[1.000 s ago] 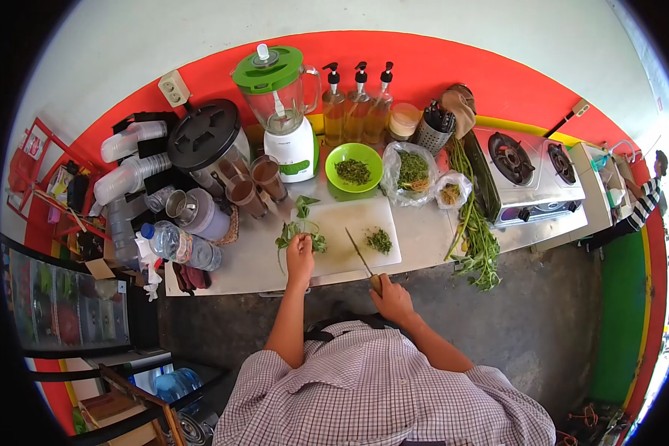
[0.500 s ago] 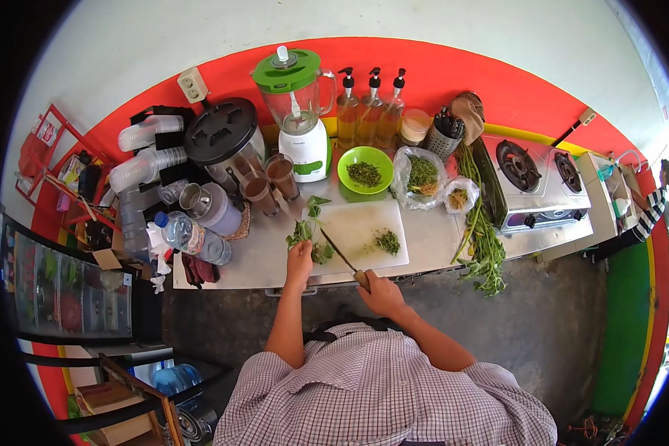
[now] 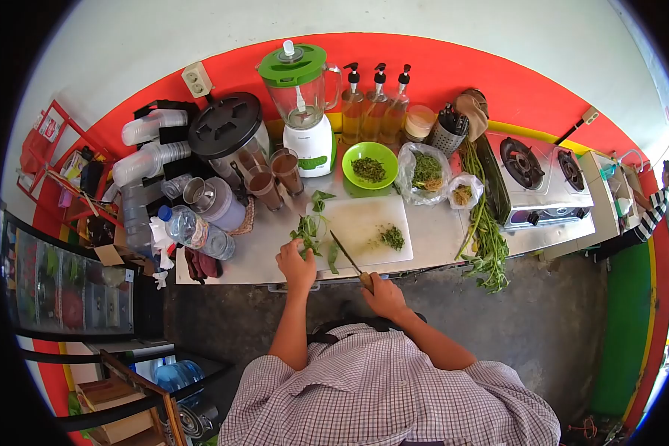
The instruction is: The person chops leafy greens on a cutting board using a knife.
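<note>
Right hand (image 3: pixel 386 298) is clenched round a wooden-handled knife (image 3: pixel 348 251), blade over the white cutting board (image 3: pixel 357 213); left hand (image 3: pixel 296 267)'s at leafy sprigs (image 3: pixel 308 229) on the left, can't tell if gripping.

Your left hand (image 3: pixel 296 269) has drawn off to the left of the cutting board (image 3: pixel 364 212), its fingers spread wider than the tight pinch of 0.5 s ago. 1 leaf (image 3: pixel 333 258), then bunched against those fingers, now shows apart from them at the board's near left. Your knife (image 3: pixel 350 259) has swung left across the board since 1 s ago — away from the chopped greens (image 3: pixel 392 237).
</note>
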